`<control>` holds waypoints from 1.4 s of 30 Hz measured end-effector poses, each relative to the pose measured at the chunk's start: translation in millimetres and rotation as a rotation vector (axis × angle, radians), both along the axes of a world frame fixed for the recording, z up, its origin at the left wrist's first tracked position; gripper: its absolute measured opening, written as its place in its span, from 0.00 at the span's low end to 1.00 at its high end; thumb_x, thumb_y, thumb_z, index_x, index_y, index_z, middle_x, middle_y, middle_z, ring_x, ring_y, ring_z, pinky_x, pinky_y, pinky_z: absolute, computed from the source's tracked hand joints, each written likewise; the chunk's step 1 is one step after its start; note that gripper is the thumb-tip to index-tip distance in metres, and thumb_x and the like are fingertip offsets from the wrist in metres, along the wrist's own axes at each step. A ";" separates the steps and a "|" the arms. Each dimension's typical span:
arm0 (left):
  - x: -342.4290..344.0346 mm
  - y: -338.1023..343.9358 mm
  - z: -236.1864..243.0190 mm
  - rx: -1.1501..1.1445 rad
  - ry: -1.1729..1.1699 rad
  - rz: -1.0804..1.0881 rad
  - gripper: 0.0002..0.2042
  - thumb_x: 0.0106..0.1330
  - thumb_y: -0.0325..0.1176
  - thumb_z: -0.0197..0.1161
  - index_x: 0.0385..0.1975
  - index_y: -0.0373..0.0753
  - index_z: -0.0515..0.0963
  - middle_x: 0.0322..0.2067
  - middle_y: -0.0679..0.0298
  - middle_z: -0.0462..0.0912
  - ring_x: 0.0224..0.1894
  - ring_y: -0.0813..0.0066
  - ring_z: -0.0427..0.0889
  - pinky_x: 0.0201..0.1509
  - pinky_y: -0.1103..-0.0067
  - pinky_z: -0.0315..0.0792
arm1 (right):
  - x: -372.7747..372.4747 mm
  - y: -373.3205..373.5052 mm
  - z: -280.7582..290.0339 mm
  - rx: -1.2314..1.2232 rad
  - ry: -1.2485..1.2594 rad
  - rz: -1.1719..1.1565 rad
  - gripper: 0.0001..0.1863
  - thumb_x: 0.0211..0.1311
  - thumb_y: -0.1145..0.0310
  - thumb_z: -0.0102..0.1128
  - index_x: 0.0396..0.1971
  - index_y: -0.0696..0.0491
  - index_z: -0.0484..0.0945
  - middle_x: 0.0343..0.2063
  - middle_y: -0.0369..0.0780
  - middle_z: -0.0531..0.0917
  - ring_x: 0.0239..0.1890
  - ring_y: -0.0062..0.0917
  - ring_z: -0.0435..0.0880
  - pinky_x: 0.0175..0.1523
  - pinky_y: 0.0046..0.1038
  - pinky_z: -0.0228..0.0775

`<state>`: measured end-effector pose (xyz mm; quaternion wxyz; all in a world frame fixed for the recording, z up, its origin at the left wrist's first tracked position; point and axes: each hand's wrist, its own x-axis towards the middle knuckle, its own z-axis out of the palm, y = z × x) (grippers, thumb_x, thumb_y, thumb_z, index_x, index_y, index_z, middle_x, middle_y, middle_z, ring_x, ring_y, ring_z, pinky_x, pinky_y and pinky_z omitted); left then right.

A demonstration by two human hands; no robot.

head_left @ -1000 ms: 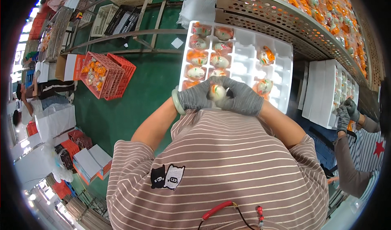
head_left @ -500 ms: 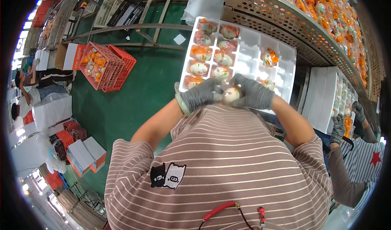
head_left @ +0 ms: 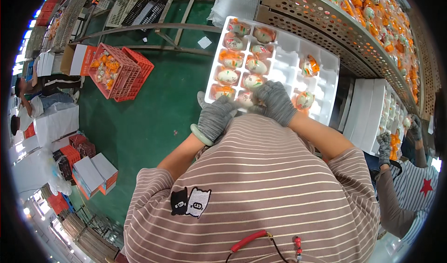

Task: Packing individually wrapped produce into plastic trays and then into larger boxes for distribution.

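Note:
A white foam tray [head_left: 331, 83] with moulded cells lies tilted in front of me. Its two left columns hold several pale, speckled eggs in clear film with orange and green print. One wrapped egg [head_left: 245, 98] sits at the near end of the second column. Against its left edge are the curled fingers of my left hand [head_left: 216, 119], in a grey knit glove. My right hand [head_left: 275, 102], gloved alike, closes on its right side, fingers bent and pressed together. Farther right in the tray are a wrapped egg [head_left: 305, 100] and another, more orange one [head_left: 310, 66].
Behind the tray, a perforated metal trough [head_left: 321, 23] holds many wrapped eggs [head_left: 368, 13]. At right, a co-worker's gloved hand [head_left: 384, 146] is over another white tray [head_left: 379, 118]. Red crates [head_left: 132, 76] stand on the green floor at left, near metal rails [head_left: 186, 26].
The wrapped egg between my hands has moved away from my body and left, into the tray's near cell. My hands have shifted with it, uncovering the egg at the tray's right.

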<state>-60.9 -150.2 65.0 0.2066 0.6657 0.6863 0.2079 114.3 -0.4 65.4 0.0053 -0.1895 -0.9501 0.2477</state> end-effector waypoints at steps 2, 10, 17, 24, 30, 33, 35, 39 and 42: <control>4.7 7.5 4.7 -0.108 0.066 0.000 0.10 0.59 0.38 0.57 0.37 0.43 0.77 0.37 0.60 0.77 0.38 0.62 0.78 0.42 0.72 0.73 | -8.3 -4.6 -4.2 0.090 -0.179 -0.015 0.23 0.43 0.48 0.62 0.36 0.48 0.77 0.33 0.40 0.78 0.46 0.35 0.73 0.49 0.36 0.60; -6.3 63.2 -5.3 -0.488 0.215 -0.301 0.11 0.59 0.39 0.54 0.36 0.41 0.77 0.32 0.54 0.80 0.37 0.57 0.79 0.40 0.64 0.71 | -28.5 7.2 -3.7 0.129 -0.233 0.080 0.15 0.44 0.56 0.60 0.33 0.46 0.79 0.30 0.38 0.81 0.37 0.32 0.79 0.41 0.35 0.66; -8.0 97.1 19.5 -0.635 0.259 -0.537 0.12 0.57 0.30 0.49 0.34 0.32 0.78 0.32 0.47 0.81 0.37 0.55 0.81 0.41 0.66 0.74 | -15.3 21.9 8.2 0.099 -0.207 -0.008 0.10 0.49 0.60 0.58 0.32 0.44 0.79 0.34 0.37 0.79 0.43 0.32 0.75 0.46 0.37 0.65; -9.8 85.3 12.5 -0.588 0.072 -0.400 0.14 0.60 0.44 0.52 0.37 0.43 0.78 0.35 0.56 0.80 0.39 0.59 0.79 0.44 0.67 0.71 | 82.3 101.7 8.9 0.333 -0.247 -0.612 0.33 0.42 0.60 0.68 0.53 0.48 0.69 0.46 0.44 0.73 0.49 0.38 0.72 0.54 0.35 0.64; -2.9 94.4 21.3 -0.394 -0.253 -0.195 0.14 0.62 0.39 0.57 0.45 0.39 0.75 0.37 0.58 0.80 0.38 0.68 0.80 0.44 0.76 0.73 | 80.4 106.3 12.3 0.194 -0.207 -0.602 0.31 0.44 0.66 0.66 0.53 0.50 0.69 0.43 0.47 0.74 0.43 0.41 0.75 0.51 0.34 0.69; 6.3 106.1 20.4 -0.395 -0.520 -0.121 0.15 0.60 0.40 0.57 0.44 0.40 0.75 0.36 0.55 0.80 0.37 0.60 0.79 0.43 0.70 0.71 | 91.1 115.7 5.3 0.107 -0.168 -0.581 0.29 0.46 0.69 0.64 0.52 0.50 0.69 0.43 0.47 0.74 0.43 0.41 0.75 0.51 0.35 0.68; 16.1 118.1 19.3 -0.309 -0.371 -0.222 0.15 0.61 0.37 0.59 0.44 0.37 0.75 0.38 0.60 0.80 0.40 0.72 0.79 0.46 0.79 0.73 | 100.6 124.3 -5.2 0.038 -0.129 -0.589 0.28 0.47 0.70 0.62 0.52 0.50 0.69 0.43 0.46 0.74 0.43 0.41 0.75 0.51 0.35 0.68; 30.6 135.8 28.9 -0.295 -0.487 -0.272 0.15 0.60 0.35 0.59 0.46 0.39 0.74 0.42 0.60 0.78 0.44 0.70 0.77 0.51 0.76 0.70 | 127.5 143.8 -46.3 -0.139 0.293 -0.726 0.17 0.48 0.73 0.62 0.41 0.53 0.77 0.36 0.45 0.80 0.40 0.40 0.77 0.48 0.31 0.69; 18.8 136.2 19.3 -0.117 -0.665 -0.216 0.22 0.59 0.36 0.60 0.54 0.40 0.68 0.52 0.58 0.71 0.53 0.66 0.70 0.59 0.73 0.63 | 84.9 120.1 6.4 -0.242 0.394 -0.945 0.12 0.48 0.72 0.60 0.34 0.61 0.79 0.30 0.43 0.82 0.33 0.25 0.78 0.42 0.26 0.68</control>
